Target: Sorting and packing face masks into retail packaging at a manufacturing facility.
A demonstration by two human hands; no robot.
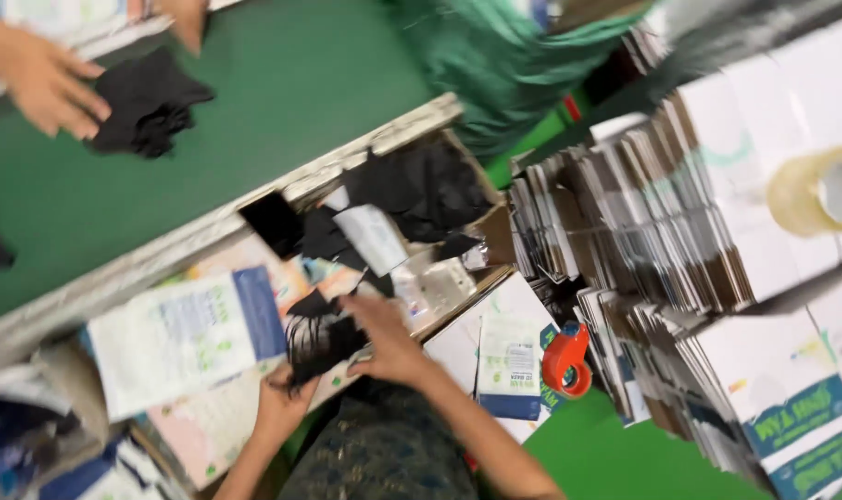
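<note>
My left hand (282, 393) and my right hand (389, 338) both grip a small black cloth piece (317, 341) just above my lap. It lies on a white and blue flat packet (185, 338) and printed sheets at the near edge of the bench. Behind it an open cardboard box (490, 236) holds more black cloth pieces (426, 190) and a clear plastic sleeve (435, 287). The picture is motion-blurred.
A green conveyor belt (254, 111) carries another black cloth piece (143, 102) beside another person's hand (46, 83). Stacks of flat cartons (680, 222) fill the right. A tape roll (819, 190) lies on them; a red tape dispenser (567, 361) sits below.
</note>
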